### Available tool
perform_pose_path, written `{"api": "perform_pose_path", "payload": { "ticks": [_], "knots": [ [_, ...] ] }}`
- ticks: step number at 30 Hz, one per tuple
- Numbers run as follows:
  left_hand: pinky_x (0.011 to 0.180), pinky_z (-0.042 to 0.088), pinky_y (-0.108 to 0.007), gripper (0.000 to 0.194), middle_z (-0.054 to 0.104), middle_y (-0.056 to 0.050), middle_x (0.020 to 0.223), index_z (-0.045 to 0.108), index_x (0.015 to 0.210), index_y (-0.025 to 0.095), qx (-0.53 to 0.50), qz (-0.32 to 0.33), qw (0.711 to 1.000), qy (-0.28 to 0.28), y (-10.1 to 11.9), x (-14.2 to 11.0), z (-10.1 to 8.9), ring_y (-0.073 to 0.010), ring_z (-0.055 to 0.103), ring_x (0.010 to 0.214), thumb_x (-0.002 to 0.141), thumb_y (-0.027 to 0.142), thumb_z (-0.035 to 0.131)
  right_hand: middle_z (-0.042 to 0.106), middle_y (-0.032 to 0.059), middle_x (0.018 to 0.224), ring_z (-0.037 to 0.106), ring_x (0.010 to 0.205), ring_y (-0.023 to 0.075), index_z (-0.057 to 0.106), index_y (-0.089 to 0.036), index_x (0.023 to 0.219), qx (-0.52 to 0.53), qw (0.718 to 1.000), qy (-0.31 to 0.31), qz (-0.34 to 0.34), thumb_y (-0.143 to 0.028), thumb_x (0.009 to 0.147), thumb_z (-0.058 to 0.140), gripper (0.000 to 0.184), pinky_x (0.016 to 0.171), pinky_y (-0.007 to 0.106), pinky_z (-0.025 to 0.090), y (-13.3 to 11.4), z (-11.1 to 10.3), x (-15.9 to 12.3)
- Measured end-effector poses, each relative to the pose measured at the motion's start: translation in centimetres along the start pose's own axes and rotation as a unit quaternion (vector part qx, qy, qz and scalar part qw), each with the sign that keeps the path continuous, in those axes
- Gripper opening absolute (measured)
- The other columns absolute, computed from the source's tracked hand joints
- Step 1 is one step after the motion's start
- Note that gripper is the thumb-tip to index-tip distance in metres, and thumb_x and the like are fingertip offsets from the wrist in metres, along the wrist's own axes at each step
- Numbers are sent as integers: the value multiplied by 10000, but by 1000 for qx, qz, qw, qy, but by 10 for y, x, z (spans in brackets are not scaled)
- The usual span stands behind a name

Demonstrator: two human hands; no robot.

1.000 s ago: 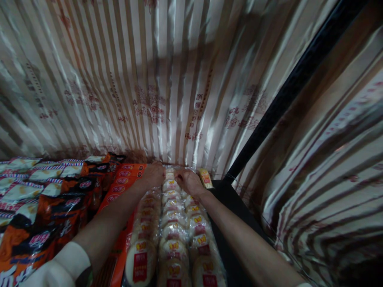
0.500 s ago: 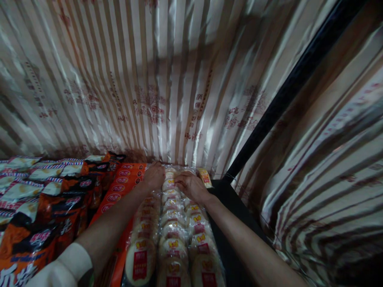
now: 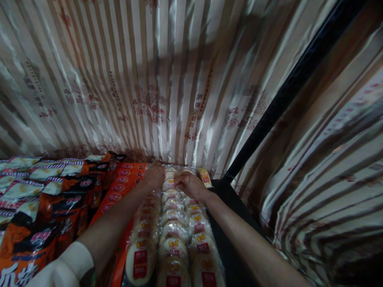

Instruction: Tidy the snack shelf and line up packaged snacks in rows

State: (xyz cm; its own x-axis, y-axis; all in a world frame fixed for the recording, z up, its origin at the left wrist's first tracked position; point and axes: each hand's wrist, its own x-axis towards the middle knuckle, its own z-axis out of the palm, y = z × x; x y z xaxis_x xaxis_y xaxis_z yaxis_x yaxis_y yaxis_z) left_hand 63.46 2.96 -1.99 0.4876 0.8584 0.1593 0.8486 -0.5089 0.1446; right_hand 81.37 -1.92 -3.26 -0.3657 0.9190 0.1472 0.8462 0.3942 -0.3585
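Three rows of round, pale pastries in clear wrappers with red-and-yellow labels run away from me, overlapping like shingles. At the far end of the middle row lies a wrapped pastry (image 3: pixel 169 183), between my two hands. My left hand (image 3: pixel 154 176) is curled at its left side, over the left row (image 3: pixel 145 217); its fingertips are partly hidden. From the right, my right hand (image 3: pixel 190 185) reaches over the right row (image 3: pixel 200 223), thumb and fingers pinched at the pastry's edge.
An orange printed sheet (image 3: pixel 118 187) lies left of the pastries, then orange-and-black snack bags (image 3: pixel 66 207) and white packets (image 3: pixel 25 187). A small yellow packet (image 3: pixel 205 177) sits at the back right on the black surface (image 3: pixel 229 207). Striped sheeting (image 3: pixel 167 99) and a slanting black pole (image 3: pixel 278 103) stand behind.
My right hand has come slightly toward me and down along the middle row, then stayed nearly still. The left hand has hardly moved.
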Motion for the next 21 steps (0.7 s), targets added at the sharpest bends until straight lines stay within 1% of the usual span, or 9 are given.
{"api": "perform_pose_path", "payload": {
  "ticks": [4,7,10,15,18,21],
  "knots": [
    [865,430,-276,148,645,-94,935,674,809,147,1,3,1000,1,0,-1,0,-200,563,969,784,129,529,634,10,788,574,824,144,664,-189,741,-6,999,38,-28,-76,739,621,121,761,233,421,1,3,0],
    [860,432,-274,157,644,-93,935,674,805,145,3,2,1000,0,0,-1,0,-194,570,958,790,129,518,617,12,782,564,786,137,649,-186,738,-1,998,49,-33,-74,728,626,115,716,221,421,2,6,-1],
    [878,425,-270,162,644,-89,946,676,803,147,3,-1,1000,-3,0,0,0,-188,568,962,788,124,516,610,5,758,557,765,133,632,-191,741,7,998,49,-29,-87,732,621,105,684,212,411,1,7,-2],
    [888,422,-267,158,640,-82,945,675,809,152,2,-6,1000,-6,1,-1,-1,-183,562,972,791,135,519,606,-2,732,548,711,123,614,-183,747,7,999,38,-33,-54,728,593,132,658,209,392,-3,5,-1],
    [867,430,-261,151,639,-78,945,675,811,156,0,-9,1000,-7,1,-1,-1,-183,560,973,787,141,526,614,-4,724,554,684,123,639,-185,799,22,999,17,-20,-125,756,615,78,637,210,391,-5,3,1],
    [865,431,-267,156,638,-83,937,673,801,153,-3,-10,1000,-7,2,-1,-1,-186,557,980,786,133,519,638,1,750,574,690,119,673,-193,819,36,999,4,-2,-177,775,632,62,647,206,400,-6,3,4]
  ]
}}
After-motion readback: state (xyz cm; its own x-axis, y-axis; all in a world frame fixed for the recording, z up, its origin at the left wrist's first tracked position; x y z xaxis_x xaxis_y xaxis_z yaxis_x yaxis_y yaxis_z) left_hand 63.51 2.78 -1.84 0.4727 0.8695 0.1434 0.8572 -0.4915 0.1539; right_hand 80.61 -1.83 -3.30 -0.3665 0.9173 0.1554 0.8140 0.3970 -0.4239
